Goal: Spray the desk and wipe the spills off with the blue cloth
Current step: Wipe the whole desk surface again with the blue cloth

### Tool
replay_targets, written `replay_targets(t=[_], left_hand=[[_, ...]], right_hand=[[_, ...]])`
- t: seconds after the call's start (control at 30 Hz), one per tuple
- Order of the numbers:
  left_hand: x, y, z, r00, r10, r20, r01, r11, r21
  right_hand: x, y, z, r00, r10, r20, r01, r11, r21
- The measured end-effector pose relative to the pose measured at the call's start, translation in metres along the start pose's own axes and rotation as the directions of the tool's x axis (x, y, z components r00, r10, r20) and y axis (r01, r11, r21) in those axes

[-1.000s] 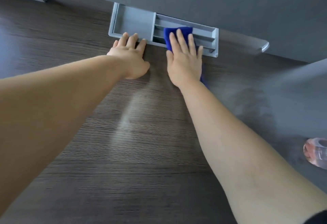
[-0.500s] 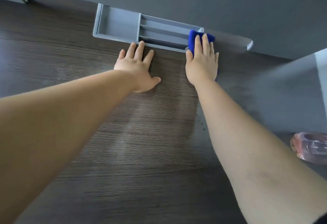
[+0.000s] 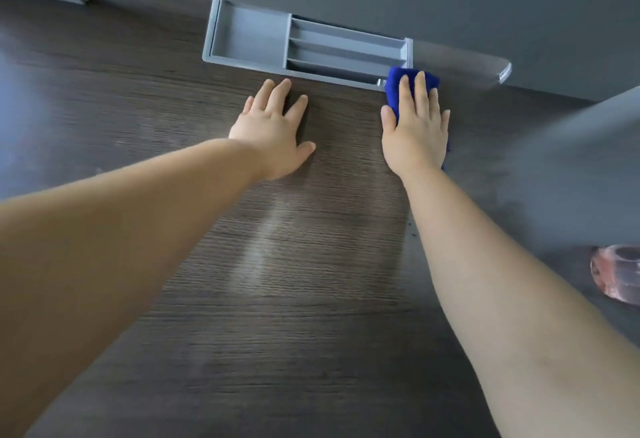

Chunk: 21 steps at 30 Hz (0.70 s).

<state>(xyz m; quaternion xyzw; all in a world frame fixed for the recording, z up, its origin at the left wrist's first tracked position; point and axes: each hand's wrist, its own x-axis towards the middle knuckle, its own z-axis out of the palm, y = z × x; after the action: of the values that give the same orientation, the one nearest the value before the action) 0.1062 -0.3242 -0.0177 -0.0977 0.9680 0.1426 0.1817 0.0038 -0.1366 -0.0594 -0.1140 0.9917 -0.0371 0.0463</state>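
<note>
At the far edge of the desk (image 3: 277,299), where a grey tray (image 3: 249,36) sits sunk in against the wall, both hands are stretched out flat. There is only the head view to go by. The right hand (image 3: 415,133) lies palm-down on the blue cloth (image 3: 394,86), fingers straight and close together, pressing it to the wood rather than gripping it. The cloth shows past the fingertips and along the thumb side, touching the tray's front right corner. The left hand (image 3: 273,136) rests bare on the desk just short of the tray's front rim, fingers straight and slightly spread, thumb out to the side, holding nothing.

A second ago the cloth was over the slotted part of the tray, near its middle. Half a second ago it had reached the tray's right end. Now it is off the tray and down on the desk beside that corner. So the stroke has run rightward along the tray, and I take it the tray itself is dealt with. The left hand has slipped back a little from the rim it was touching.

A few dark specks (image 3: 412,230) show on the wood just beside the right forearm, so wiping seems unfinished. A pinkish spray bottle (image 3: 616,275) lies at the right edge, well apart from both hands.
</note>
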Motion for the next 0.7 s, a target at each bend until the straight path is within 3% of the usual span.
replay_targets(t=[0.07,0.13,0.2,0.27,0.33,0.37,0.43,0.5,0.57,0.63,0.7], left_hand=[[-0.024,-0.003,0.014,0.994,-0.057,-0.09,0.051,0.997,-0.065],[-0.051,-0.005,0.026,0.976,-0.147,-0.159,0.122,0.98,-0.155],[-0.073,-0.005,0.037,0.947,-0.213,-0.239,0.159,0.961,-0.226],[-0.087,-0.001,0.045,0.928,-0.236,-0.286,0.158,0.95,-0.271],[-0.094,0.006,0.049,0.932,-0.226,-0.285,0.14,0.946,-0.291],[-0.095,0.011,0.05,0.938,-0.215,-0.273,0.134,0.948,-0.288],[-0.096,0.018,0.052,0.952,-0.197,-0.233,0.142,0.962,-0.233],[-0.091,0.027,0.053,0.97,-0.174,-0.171,0.149,0.978,-0.147],[-0.088,0.038,0.055,0.982,-0.117,-0.151,0.102,0.99,-0.099],[-0.086,0.054,0.059,0.99,-0.04,-0.134,0.031,0.997,-0.07],[-0.086,0.066,0.063,0.996,0.002,-0.084,-0.004,1.0,-0.03]], right_hand=[[-0.011,-0.014,0.001,0.996,0.087,0.004,-0.087,0.996,0.005],[-0.024,-0.048,0.004,0.998,0.06,0.006,-0.06,0.998,0.015],[-0.045,-0.09,0.01,0.989,-0.146,0.026,0.146,0.989,0.024],[-0.069,-0.114,0.012,0.925,-0.373,0.075,0.371,0.928,0.041],[-0.077,-0.094,0.009,0.844,-0.524,0.112,0.523,0.851,0.04],[-0.073,-0.071,0.007,0.839,-0.535,0.097,0.535,0.845,0.029],[-0.059,-0.012,0.003,0.93,-0.365,0.046,0.365,0.931,0.007],[-0.051,0.044,-0.002,1.0,0.023,-0.002,-0.023,0.999,0.039],[-0.052,0.058,-0.004,0.937,0.349,0.009,-0.348,0.931,0.109],[-0.058,0.038,-0.002,0.929,0.371,0.009,-0.37,0.924,0.1],[-0.063,0.02,0.0,0.996,0.094,0.0,-0.094,0.995,0.041]])
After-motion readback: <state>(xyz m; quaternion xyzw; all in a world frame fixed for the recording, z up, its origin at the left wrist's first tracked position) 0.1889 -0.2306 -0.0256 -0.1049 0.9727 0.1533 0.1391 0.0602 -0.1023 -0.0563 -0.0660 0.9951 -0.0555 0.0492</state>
